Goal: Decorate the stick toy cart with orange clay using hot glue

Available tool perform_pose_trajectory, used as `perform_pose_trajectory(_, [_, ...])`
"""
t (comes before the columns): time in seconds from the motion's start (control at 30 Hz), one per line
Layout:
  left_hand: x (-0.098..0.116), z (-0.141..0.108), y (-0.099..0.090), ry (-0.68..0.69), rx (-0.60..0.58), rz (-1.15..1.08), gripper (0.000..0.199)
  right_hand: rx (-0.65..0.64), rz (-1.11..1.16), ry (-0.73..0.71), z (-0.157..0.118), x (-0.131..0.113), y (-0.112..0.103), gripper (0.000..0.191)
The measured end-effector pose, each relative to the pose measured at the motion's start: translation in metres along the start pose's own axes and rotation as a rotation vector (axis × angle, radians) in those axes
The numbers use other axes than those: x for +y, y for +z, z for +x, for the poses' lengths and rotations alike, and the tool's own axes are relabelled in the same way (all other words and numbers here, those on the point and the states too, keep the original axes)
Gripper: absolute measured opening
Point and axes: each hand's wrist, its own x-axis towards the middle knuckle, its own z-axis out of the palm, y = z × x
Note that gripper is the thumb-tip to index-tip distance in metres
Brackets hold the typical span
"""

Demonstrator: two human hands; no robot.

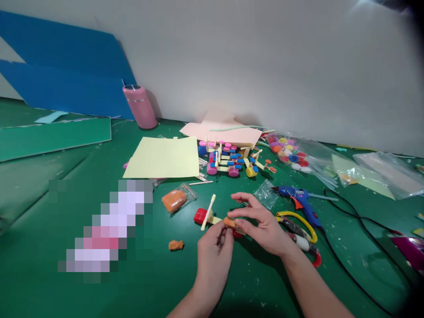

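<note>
In the head view a small craft-stick toy car (217, 219) lies low over the green table, with a red block (199, 215) at its left end and a cream stick (208, 213) across it. A piece of orange modelling clay (229, 221) sits along its body. My left hand (215, 251) is closed, its fingertips pinching at the clay's near side. My right hand (261, 223) presses the clay between thumb and index finger, its other fingers raised. Red parts under the right hand are partly hidden. A loose lump of orange clay (176, 245) rests to the left.
Beyond my hands are bagged orange clay (174, 201), a yellow sheet (164, 157) and several finished toy cars (225, 163). A blue glue gun (300, 198), its black cable and yellow-handled pliers (306, 223) lie right. A pink bottle (141, 108) stands by the wall.
</note>
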Motion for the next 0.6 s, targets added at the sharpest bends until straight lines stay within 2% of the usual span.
perform_pose_trajectory(0.37, [-0.002,-0.001,0.0,0.03,-0.005,0.015,0.015,-0.224,-0.055,0.006,0.006,0.001,-0.008,0.035])
perform_pose_trajectory(0.6, [-0.002,-0.001,-0.001,0.047,-0.059,0.042,0.017,-0.372,-0.088,0.017,0.016,0.003,-0.019,0.047])
